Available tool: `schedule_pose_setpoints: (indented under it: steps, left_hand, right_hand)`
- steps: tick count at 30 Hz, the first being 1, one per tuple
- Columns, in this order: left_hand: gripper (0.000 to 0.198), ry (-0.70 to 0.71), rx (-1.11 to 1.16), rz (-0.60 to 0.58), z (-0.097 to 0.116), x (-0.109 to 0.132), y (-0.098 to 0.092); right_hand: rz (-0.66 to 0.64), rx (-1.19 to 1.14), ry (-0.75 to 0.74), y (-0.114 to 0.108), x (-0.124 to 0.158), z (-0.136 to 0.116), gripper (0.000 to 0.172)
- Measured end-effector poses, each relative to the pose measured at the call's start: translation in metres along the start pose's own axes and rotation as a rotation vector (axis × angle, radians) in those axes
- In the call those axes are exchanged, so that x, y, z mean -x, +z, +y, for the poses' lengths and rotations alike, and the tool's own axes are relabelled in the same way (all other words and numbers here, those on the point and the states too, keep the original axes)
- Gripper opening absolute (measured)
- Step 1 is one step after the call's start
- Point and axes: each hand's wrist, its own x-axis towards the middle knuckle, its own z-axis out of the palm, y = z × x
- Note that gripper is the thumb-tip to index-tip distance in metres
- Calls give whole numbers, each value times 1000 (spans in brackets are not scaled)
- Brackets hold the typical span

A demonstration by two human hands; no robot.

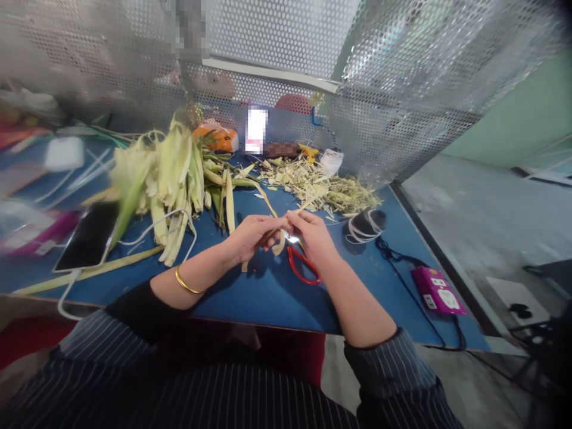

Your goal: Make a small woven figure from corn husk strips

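Note:
My left hand (255, 235) and my right hand (315, 235) meet over the middle of the blue table, fingers pinched together. Between them is a pale strip of corn husk (279, 244), its ends curling out above and below the fingers. Red-handled scissors (304, 268) are just beneath my right hand, partly covered by it; whether they touch the palm is unclear. To the left of the hands stands a large heap of pale green and yellow corn husks (174, 170). Beyond my right hand lies a pile of husk trimmings (313, 183).
A dark spool wound with white cord (367, 226) sits right of my hands. Further right is a magenta power box (438, 290) with black cables. A phone (87, 235) with a white cable lies left. Perforated metal panels (277, 36) close off the back.

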Motion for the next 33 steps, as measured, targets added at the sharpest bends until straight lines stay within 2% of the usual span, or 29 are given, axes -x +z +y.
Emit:
schedule_pose_setpoints:
  steps: [5,7,9,10,13,14,16,18,20,21,23,26,29,31,33]
  left_hand:
    - [20,-68,-92,-13,2,3,4]
    - [18,-73,-131,5,3,4,6]
    - [18,-68,-173,17,3,5,8]
    - [19,-57,-197,18,2,5,8]
    - [25,6,-307,12,-1,5,9]
    - [28,30,-355,11,-2,6,9]
    - [33,77,-466,8,-5,6,10]
    - [37,110,-572,9,-7,7,11]
    - [38,123,-646,16,-8,7,12]
    - [38,124,-661,22,-7,8,13]
    - [37,125,-652,16,-6,8,14]
    - [31,103,-591,-74,-4,9,14]
    - [27,64,-537,-140,-5,8,13]
    - [28,55,-469,-110,-6,6,12]
    - [27,55,-341,-35,-6,3,10]
  right_hand:
    - [184,1,-100,5,-1,6,26]
    - [163,81,-86,3,-3,6,28]
    - [147,275,-96,-2,-2,2,38]
    - [184,410,-140,-5,-1,-2,44]
    - [436,788,-431,-13,5,-16,49]
    - [437,845,-499,-14,7,-20,45]
    - [282,889,-526,-13,10,-24,34]
    - [36,854,-434,-10,10,-22,25]
    - [-108,751,-330,-7,8,-17,24]
    - [-116,683,-300,-5,7,-15,25]
    - [-48,567,-301,-2,6,-10,24]
    - [44,491,-372,3,7,-5,22]
    - [28,490,-409,6,8,-5,22]
    - [40,550,-461,4,9,-9,20]
    - [123,645,-561,-1,11,-14,18]
